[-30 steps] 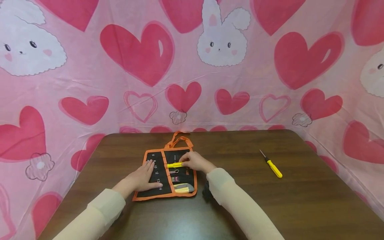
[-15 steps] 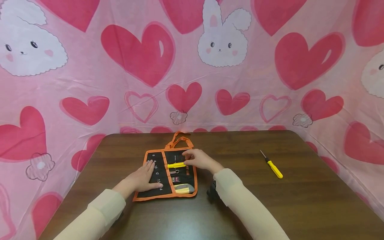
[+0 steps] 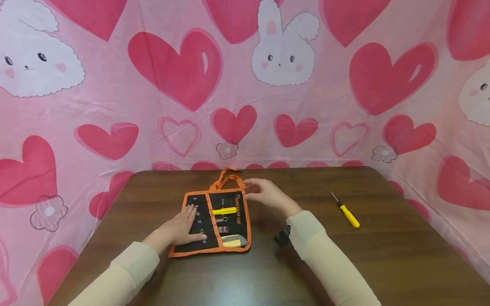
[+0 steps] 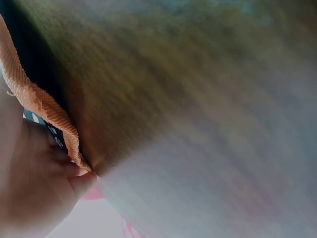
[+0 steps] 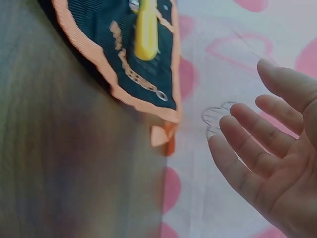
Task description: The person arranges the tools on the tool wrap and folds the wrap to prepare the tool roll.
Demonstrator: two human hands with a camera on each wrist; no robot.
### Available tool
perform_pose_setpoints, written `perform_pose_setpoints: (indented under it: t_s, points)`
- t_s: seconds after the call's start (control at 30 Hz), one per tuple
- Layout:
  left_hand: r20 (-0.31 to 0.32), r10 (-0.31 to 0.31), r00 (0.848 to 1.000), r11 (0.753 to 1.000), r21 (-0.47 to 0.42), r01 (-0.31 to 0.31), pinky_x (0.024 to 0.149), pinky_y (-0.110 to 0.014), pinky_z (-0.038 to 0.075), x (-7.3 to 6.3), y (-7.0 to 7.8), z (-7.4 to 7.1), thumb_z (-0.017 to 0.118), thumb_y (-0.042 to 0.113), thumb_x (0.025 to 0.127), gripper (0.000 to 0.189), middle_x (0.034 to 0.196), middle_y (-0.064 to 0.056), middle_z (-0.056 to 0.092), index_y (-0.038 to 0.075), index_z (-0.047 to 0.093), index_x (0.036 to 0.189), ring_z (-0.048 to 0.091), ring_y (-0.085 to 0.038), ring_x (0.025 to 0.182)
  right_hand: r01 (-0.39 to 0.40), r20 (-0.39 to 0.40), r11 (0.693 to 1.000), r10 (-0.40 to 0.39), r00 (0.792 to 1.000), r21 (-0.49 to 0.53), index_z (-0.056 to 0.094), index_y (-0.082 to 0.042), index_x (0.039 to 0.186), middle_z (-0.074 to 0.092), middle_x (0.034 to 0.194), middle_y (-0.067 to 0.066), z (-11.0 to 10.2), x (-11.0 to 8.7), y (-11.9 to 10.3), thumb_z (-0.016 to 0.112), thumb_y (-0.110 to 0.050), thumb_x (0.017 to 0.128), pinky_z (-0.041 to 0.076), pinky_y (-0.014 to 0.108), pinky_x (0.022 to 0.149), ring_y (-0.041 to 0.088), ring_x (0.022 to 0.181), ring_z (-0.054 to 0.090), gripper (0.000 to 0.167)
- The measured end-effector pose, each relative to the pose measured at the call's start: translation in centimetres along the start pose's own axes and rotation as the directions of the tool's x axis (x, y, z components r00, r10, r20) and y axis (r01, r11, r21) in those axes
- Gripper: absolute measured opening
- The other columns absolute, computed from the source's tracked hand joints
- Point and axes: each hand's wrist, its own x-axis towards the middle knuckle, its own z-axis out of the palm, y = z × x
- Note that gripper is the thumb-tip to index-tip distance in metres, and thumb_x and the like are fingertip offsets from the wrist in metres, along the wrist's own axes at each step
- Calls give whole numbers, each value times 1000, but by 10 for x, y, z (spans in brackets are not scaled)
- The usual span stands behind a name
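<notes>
A black tool pouch (image 3: 238, 242) with orange trim lies spread on the table. My left hand (image 3: 179, 227) rests on its left half, fingers spread beside the printed numbers. In the left wrist view, that hand (image 4: 44, 183) shows at the pouch's orange edge (image 4: 44, 105). The right half holds a yellow screwdriver handle (image 3: 226, 211), a small wrench (image 3: 222, 219) and a yellow and grey utility knife (image 3: 234, 241); their left ends are hidden in the pockets. At the pouch's upper right corner is my right hand (image 3: 268, 196), empty, with loosely bent fingers, as the right wrist view also shows.
A screwdriver (image 3: 347, 212) with a yellow handle lies on the right of the brown wooden table (image 3: 306, 263). Orange straps (image 3: 231, 176) extend behind the pouch. A pink cloth with hearts and rabbits (image 3: 237, 85) hangs behind the table.
My right hand has let go of the yellow handle in the pouch and moved up and to the right. The left hand stays in place.
</notes>
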Motion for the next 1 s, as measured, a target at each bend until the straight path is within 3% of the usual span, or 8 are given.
perform_pose_setpoints:
  t_s: [0.27,0.47,1.0]
  points:
    - [-3,5,1000,1000,4,-5,103,-52,25,0,0,0,54,70,74,106,146,-26,19,-8,25,141,19,-41,133,70,-90,997,-74,993,-43,51,-12,131,60,111,8,-25,-9,4,69,-20,84,46,41,87,22,101,56,50]
    - [6,1,1000,1000,7,-1,103,-52,24,0,0,0,54,70,75,106,146,-26,19,-8,24,141,18,-41,133,73,-145,996,-79,986,-42,51,-10,131,60,111,10,-45,-18,9,70,-21,83,49,40,81,23,98,57,52]
    - [1,8,1000,1000,-3,-8,104,-52,23,0,1,0,55,69,75,106,146,-27,19,-9,25,140,18,-41,133,54,-267,998,-61,962,-33,46,-8,135,55,122,16,-88,-45,24,68,-22,85,45,47,86,29,100,56,56]
